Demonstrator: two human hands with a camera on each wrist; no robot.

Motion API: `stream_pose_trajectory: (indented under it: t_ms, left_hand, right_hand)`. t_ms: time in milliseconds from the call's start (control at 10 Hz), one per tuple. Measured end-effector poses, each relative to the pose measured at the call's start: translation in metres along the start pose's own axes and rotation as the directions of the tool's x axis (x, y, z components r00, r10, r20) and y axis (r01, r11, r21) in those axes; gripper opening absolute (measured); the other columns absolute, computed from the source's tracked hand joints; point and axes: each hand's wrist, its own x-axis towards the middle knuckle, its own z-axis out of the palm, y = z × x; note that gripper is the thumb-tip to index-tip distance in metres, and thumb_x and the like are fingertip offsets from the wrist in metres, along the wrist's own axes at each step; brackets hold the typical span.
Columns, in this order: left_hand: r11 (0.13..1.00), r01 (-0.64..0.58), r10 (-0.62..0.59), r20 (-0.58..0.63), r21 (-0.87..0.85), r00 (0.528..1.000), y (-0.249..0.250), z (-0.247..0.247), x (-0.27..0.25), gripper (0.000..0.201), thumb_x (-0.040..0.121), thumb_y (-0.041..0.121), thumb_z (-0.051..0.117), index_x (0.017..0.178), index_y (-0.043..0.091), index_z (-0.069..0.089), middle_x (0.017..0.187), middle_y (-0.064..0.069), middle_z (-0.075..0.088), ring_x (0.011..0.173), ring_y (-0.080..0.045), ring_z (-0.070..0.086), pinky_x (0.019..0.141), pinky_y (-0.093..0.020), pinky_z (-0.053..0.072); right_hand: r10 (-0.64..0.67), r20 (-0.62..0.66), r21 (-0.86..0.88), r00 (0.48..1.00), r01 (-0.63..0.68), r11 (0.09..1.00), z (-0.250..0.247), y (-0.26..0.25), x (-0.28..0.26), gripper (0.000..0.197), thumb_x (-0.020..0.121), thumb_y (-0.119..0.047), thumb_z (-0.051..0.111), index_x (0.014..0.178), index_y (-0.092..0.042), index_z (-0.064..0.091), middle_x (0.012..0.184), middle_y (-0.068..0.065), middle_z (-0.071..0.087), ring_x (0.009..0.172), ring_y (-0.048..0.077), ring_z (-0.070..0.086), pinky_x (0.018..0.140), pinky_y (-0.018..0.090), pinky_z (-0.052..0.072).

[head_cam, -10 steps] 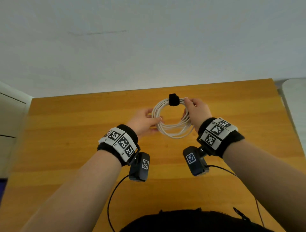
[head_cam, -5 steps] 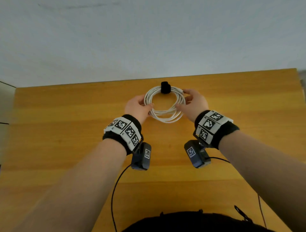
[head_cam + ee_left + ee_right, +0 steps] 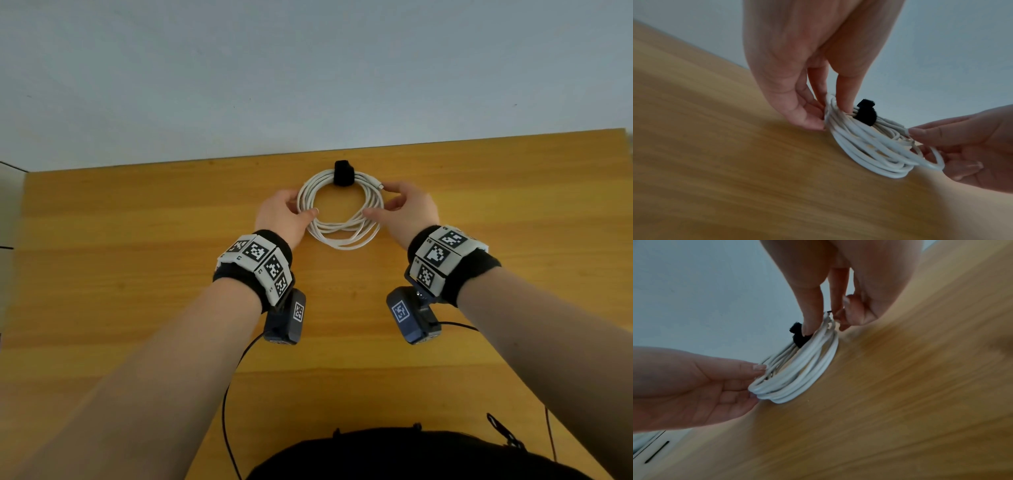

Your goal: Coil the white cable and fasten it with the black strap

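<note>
The white cable (image 3: pixel 342 236) is wound into a round coil low over the wooden table (image 3: pixel 137 274), near its far edge. The black strap (image 3: pixel 343 173) is wrapped round the coil's far side. My left hand (image 3: pixel 303 209) pinches the coil's left side between thumb and fingers, as the left wrist view shows at the cable (image 3: pixel 859 146) beside the strap (image 3: pixel 866 114). My right hand (image 3: pixel 380 202) pinches the coil's right side, close to the cable's plug end. In the right wrist view, its fingers (image 3: pixel 812 321) sit on the cable (image 3: pixel 797 382) next to the strap (image 3: pixel 797 335).
The table's far edge (image 3: pixel 479 142) runs just behind the strap, against a pale wall. A white cabinet (image 3: pixel 10 212) stands at the left. Thin black leads (image 3: pixel 226 411) hang from the wrist cameras over the table's near part.
Both hands have carried the coil farther away toward the table's back edge. My right hand has shifted from the strap to the coil's right side.
</note>
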Motion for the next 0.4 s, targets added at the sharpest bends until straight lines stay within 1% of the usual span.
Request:
stream_pose_trajectory:
  t_ms: [100,200,300,400]
  left_hand:
    - [1.0,-0.017,0.017,-0.016,0.015,1.0,-0.001,-0.002,-0.003,0.051,0.081,0.027,0.07,0.127,0.012,0.053,0.115,-0.006,0.064,0.102,-0.021,0.063,0.089,-0.042,0.054]
    - [0.999,-0.025,0.025,-0.031,0.025,0.999,0.001,-0.005,-0.008,0.047,0.082,0.028,0.069,0.124,0.013,0.055,0.112,-0.004,0.065,0.1,-0.019,0.063,0.089,-0.04,0.054]
    - [0.996,-0.054,0.058,-0.053,0.072,0.997,0.002,-0.007,-0.013,0.045,0.084,0.027,0.067,0.125,0.014,0.054,0.116,-0.002,0.062,0.103,-0.016,0.059,0.088,-0.028,0.048]
    - [0.995,-0.053,0.059,-0.064,0.085,0.996,0.005,-0.013,-0.021,0.047,0.085,0.026,0.066,0.128,0.014,0.053,0.126,-0.004,0.058,0.109,-0.018,0.058,0.089,-0.027,0.043]
  right_hand:
    - [0.01,-0.005,0.003,1.0,-0.01,1.0,-0.002,0.0,-0.002,0.059,0.076,-0.034,0.074,0.128,-0.02,0.05,0.094,-0.002,0.057,0.085,0.014,0.056,0.071,0.029,0.046]
    - [0.013,-0.003,-0.017,1.0,-0.013,1.0,-0.004,-0.003,-0.007,0.061,0.076,-0.035,0.073,0.129,-0.017,0.048,0.094,0.0,0.056,0.084,0.015,0.055,0.07,0.029,0.046]
    - [0.008,-0.022,-0.024,1.0,-0.009,1.0,-0.007,-0.002,-0.01,0.058,0.078,-0.034,0.072,0.127,-0.015,0.048,0.093,0.0,0.054,0.077,0.013,0.053,0.062,0.026,0.044]
    - [-0.002,-0.053,-0.019,0.999,0.001,1.0,-0.013,-0.004,-0.02,0.052,0.08,-0.034,0.069,0.125,-0.015,0.049,0.092,0.0,0.052,0.066,0.006,0.047,0.053,0.02,0.039]
